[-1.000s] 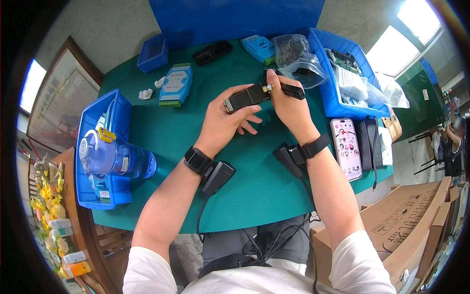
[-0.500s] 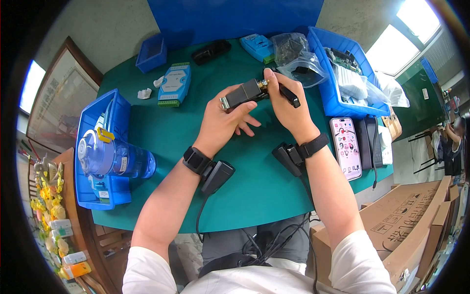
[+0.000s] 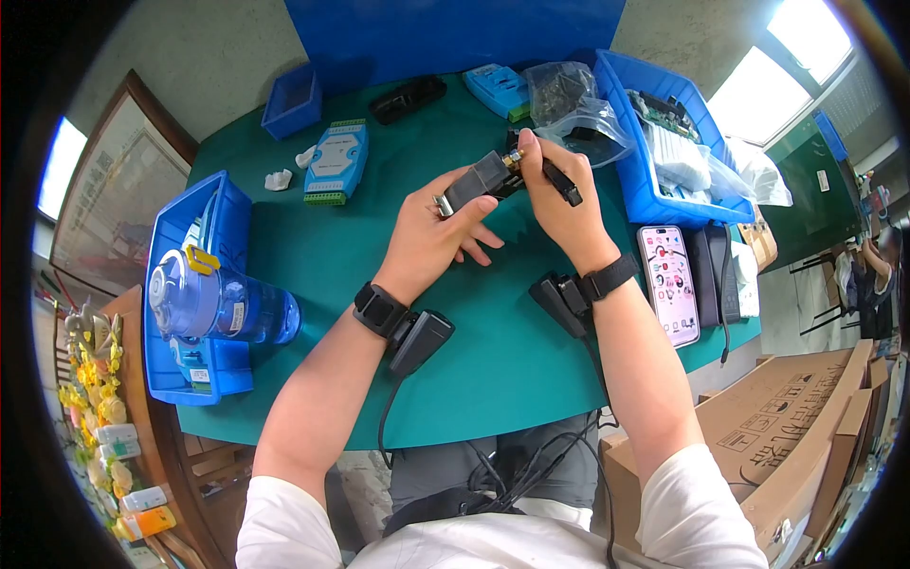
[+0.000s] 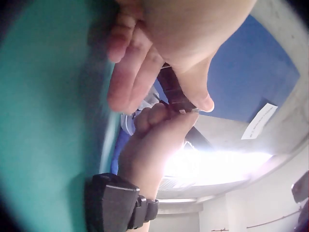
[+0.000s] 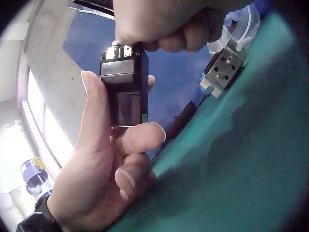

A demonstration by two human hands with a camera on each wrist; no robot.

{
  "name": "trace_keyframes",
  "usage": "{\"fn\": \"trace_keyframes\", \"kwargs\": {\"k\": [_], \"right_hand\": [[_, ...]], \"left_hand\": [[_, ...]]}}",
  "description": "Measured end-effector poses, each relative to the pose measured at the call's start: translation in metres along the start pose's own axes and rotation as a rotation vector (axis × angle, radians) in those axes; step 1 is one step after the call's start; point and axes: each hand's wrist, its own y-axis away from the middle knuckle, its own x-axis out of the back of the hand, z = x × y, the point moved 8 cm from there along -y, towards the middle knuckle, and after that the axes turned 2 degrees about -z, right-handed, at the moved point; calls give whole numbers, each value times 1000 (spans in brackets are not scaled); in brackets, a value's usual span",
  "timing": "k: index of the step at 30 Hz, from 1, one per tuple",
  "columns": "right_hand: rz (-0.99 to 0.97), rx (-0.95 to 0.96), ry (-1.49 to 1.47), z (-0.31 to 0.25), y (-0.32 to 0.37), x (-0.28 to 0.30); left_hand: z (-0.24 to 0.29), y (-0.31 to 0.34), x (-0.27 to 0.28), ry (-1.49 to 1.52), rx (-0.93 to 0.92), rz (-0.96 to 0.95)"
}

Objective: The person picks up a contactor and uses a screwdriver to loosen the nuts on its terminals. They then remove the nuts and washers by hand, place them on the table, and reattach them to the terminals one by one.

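My left hand [image 3: 424, 232] grips a black boxy module [image 5: 128, 82] between thumb and fingers, the remaining fingers loosely bent beneath it. A small brass threaded connector [image 3: 513, 159] sticks out of the module's far end. At that connector is the thumb tip of my right hand [image 3: 566, 213]. The right fingers are also curled round a second black block [image 3: 563, 184], whose upper end juts out beside the thumb. In the right wrist view, a metal plate with screws [image 5: 226, 67] shows below the right fingers. The right palm hides the middle of this block.
A blue-and-white terminal module [image 3: 336, 163] lies at the back left, near white crumpled scraps [image 3: 278, 180]. Blue bins [image 3: 245, 204] stand left and right [image 3: 654, 204]. A blue water bottle [image 3: 251, 308] leans over the left bin. A phone [image 3: 669, 284] lies right, beside a black adapter [image 3: 709, 275].
The module in my left hand has tilted, its connector end rising slightly away from me. The block in my right hand has turned a little downward. The things on the table have stayed in place.
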Motion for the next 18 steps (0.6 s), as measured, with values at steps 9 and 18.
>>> {"fn": "trace_keyframes", "kwargs": {"k": [9,18], "right_hand": [[-47,22,-69,-4,0,-1],[-58,1,-94,-3,-1,-2]], "left_hand": [[-1,-1,5,-77,-19,6],[-5,-2,6,-33,-6,-6]]}}
